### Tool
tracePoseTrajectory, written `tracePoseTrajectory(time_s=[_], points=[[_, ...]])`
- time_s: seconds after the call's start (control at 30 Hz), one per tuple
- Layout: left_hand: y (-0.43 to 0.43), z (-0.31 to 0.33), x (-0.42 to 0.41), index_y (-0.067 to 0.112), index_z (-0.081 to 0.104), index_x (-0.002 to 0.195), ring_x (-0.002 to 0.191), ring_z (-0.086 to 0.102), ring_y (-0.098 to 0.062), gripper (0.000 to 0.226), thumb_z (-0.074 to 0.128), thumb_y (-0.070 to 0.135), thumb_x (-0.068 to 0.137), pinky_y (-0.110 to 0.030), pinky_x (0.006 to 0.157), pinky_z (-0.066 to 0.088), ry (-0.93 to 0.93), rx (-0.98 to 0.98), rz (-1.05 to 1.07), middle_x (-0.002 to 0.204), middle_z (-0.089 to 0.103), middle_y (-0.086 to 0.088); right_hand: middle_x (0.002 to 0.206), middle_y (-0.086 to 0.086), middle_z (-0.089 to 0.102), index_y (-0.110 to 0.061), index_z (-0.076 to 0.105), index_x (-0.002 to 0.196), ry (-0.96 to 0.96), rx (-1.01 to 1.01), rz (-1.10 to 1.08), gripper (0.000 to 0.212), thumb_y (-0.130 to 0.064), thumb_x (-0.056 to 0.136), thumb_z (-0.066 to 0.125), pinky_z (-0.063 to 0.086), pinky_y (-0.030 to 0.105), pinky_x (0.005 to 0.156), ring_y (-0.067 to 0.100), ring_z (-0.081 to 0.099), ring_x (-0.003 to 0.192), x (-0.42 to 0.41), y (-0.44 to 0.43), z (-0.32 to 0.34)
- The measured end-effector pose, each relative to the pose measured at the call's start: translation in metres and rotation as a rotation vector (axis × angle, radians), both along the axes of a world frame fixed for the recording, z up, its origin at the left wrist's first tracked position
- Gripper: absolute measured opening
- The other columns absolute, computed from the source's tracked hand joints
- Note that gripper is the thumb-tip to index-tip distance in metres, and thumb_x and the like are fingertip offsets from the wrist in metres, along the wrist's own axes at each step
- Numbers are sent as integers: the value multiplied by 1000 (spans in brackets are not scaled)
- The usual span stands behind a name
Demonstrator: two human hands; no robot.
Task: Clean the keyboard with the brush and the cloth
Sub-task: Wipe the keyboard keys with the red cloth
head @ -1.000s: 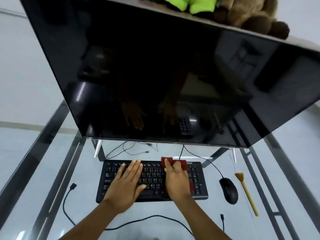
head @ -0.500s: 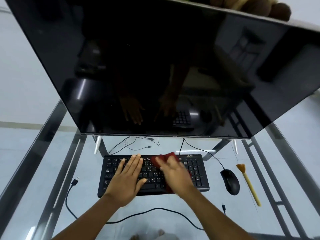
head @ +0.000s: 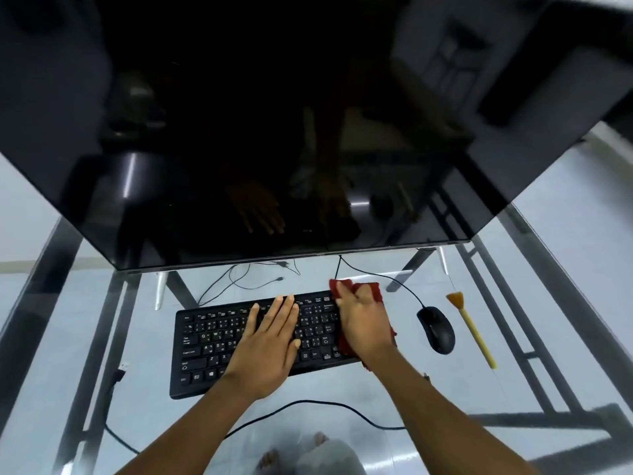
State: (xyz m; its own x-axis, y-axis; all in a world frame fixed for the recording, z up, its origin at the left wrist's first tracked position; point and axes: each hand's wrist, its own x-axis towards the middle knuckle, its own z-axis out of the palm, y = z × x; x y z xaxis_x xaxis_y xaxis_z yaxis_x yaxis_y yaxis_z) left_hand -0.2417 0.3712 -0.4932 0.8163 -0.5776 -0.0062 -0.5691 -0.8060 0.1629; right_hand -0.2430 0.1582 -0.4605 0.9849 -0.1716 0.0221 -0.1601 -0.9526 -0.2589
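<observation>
On the keyboard [head: 212,341] — left hand [head: 265,347] flat, fingers spread — right hand [head: 364,323] clutching red cloth [head: 371,289].

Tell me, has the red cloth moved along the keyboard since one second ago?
Yes. The red cloth under the right hand slid rightward, to the keyboard's right end.

Our two bare forearms reaching forward side by side, our left hand [head: 270,341] flat, palm down, fingers straight and close together, our right hand [head: 364,320] palm down just beside it, fingers curled, its grip bunched closed, wrists level
</observation>
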Motion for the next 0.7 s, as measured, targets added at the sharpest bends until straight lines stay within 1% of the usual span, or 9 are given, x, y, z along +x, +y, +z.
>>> tracePoseTrajectory(time_s=[0.1,0.17,0.2,0.27,0.33,0.43,0.53,0.6,0.7], points=[[-1,-7,-3,11,24,150,148,7,-20,60,20,43,100,-48,114,4,28,11,-10,159,18,-4,93,12,58,-23,50,134,-16,-44,320,42,-37,95,51,57,33,58,27,59,57,-17,21,-4],[1,-6,0,11,23,151,148,6,-19,60,20,44,100,-46,115,2,29,20,-29,160,16,-4,90,11,58,-27,49,133,-6,-104,393,43,-35,92,56,55,31,46,26,58,53,-16,4,-7],[2,-5,0,12,21,151,148,4,-18,61,19,45,100,-46,115,0,24,19,-35,160,14,-3,91,12,59,-26,50,133,-10,-123,311,42,-31,92,57,55,33,45,27,59,53,-10,-9,-8],[2,-5,0,14,16,152,148,-1,-16,61,18,45,100,-45,115,-3,34,4,-32,161,9,-1,100,15,59,-23,47,134,-1,-142,46,38,-27,96,43,58,38,58,31,63,65,3,-33,-3],[0,-5,-1,15,12,153,148,-7,-14,62,17,45,99,-45,116,-6,50,-15,-24,161,3,1,103,16,58,-21,45,136,27,-152,-76,39,-25,98,35,56,37,67,31,63,72,5,-32,-5],[0,-6,-1,15,11,153,147,-9,-13,63,17,46,99,-44,116,-7,66,-34,-12,161,2,1,95,14,59,-20,50,135,-37,-89,141,41,-26,95,54,53,34,58,27,58,58,-11,10,-10],[0,-5,0,15,8,153,147,-11,-12,63,14,47,99,-44,116,-9,75,-39,-27,161,-1,2,90,9,58,-26,51,135,-31,-95,381,40,-36,96,45,56,32,57,21,55,54,-22,6,-17],[1,-4,0,16,9,153,147,-10,-12,63,14,48,99,-43,116,-9,69,-43,-26,161,-1,2,99,11,57,-30,47,138,-32,-74,163,42,-39,99,35,58,39,61,28,59,60,-15,-18,-10],[0,-6,-1,15,10,153,147,-9,-13,63,15,47,99,-44,116,-6,60,-29,-19,161,1,1,118,15,51,-30,35,146,37,-15,-108,44,-32,102,36,54,40,82,33,62,81,-17,-36,-9]])
